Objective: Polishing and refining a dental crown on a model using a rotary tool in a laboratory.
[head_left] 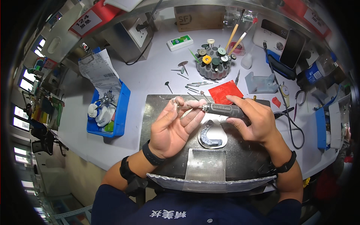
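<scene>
My right hand (pixel 258 118) is wrapped around a dark rotary handpiece (pixel 225 109), its nose pointing left. From that nose a thin metal bit (pixel 191 107) sticks out. The thumb and index finger of my left hand (pixel 172 129) pinch the bit's far end, palm turned up and the other fingers loosely spread; the tip itself is partly hidden. Below the handpiece, a grey-blue dental arch (pixel 206 137) lies on a white rounded base (pixel 224 139). A red square sheet (pixel 225 91) lies just beyond my right fingertips.
A perforated metal plate (pixel 205 165) lies on the dark work mat (pixel 157 112). Behind stands a round bur holder (pixel 213 69), with loose bits (pixel 195 84) before it. On the left is a blue bin (pixel 125 108); on the right, a control unit (pixel 272 33) and cable (pixel 294 129).
</scene>
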`<state>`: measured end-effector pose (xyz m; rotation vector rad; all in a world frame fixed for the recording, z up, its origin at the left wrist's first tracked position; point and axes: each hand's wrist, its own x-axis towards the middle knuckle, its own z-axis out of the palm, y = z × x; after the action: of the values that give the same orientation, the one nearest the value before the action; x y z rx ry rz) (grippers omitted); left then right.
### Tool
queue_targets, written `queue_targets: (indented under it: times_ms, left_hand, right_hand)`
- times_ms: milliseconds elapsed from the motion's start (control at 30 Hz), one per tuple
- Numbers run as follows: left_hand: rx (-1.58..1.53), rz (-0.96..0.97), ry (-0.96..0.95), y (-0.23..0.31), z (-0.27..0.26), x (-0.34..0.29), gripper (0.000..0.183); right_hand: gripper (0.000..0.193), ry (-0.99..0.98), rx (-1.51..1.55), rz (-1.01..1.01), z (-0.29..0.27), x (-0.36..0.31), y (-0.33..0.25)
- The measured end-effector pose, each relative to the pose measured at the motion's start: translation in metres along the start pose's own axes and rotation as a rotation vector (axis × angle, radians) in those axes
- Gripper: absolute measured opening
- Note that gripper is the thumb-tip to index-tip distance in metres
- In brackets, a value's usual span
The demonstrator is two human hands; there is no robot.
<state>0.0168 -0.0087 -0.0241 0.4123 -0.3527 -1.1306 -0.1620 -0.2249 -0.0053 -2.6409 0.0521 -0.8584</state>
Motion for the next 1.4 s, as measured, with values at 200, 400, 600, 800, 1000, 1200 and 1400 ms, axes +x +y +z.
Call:
queue_targets:
  times_ms: [200, 400, 600, 800, 1000, 1200, 1400]
  left_hand:
    - [0.117, -0.015, -0.013, 0.004, -0.001, 0.002, 0.025]
    - [0.081, -0.142, -0.024, 0.001, 0.007, 0.002, 0.043]
    - [0.417, -0.020, -0.205, -0.007, 0.021, -0.001, 0.076]
    - [0.491, 0.222, -0.041, -0.021, 0.027, 0.005, 0.036]
    - [0.437, 0.242, 0.102, -0.020, 0.032, 0.012, 0.034]
    - [0.763, 0.269, 0.013, -0.018, 0.028, 0.012, 0.049]
    - [1.695, 0.256, -0.456, 0.007, 0.019, 0.004, 0.048]
  right_hand:
    - [0.061, -0.038, -0.121, -0.015, -0.009, 0.002, -0.004]
    - [0.063, -0.034, -0.009, -0.001, -0.004, 0.006, -0.017]
    - [0.074, -0.134, 0.390, 0.117, -0.010, 0.003, -0.025]
    - [0.081, -0.061, 0.358, 0.021, 0.003, 0.000, -0.048]
    - [0.083, 0.140, -0.109, -0.076, 0.013, 0.003, -0.053]
    - [0.060, 0.224, -0.028, -0.039, 0.009, 0.006, -0.040]
    - [0.032, -0.233, 0.045, -0.039, -0.012, -0.003, -0.024]
